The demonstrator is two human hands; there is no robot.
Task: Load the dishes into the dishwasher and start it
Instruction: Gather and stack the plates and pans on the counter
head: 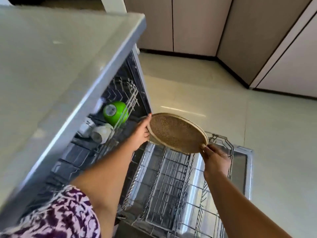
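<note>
A round speckled brown plate with a pale rim is tilted in the air above the pulled-out lower rack of the open dishwasher. My left hand grips the plate's left edge. My right hand pinches its lower right edge. The upper rack holds a green bowl upside down and two white cups lying beside it. The lower rack's wire slots under the plate hold nothing that I can see.
A pale grey countertop overhangs the dishwasher on the left. The open dishwasher door lies flat under the lower rack. Beige tiled floor stretches to the right, with tall cabinet fronts at the back.
</note>
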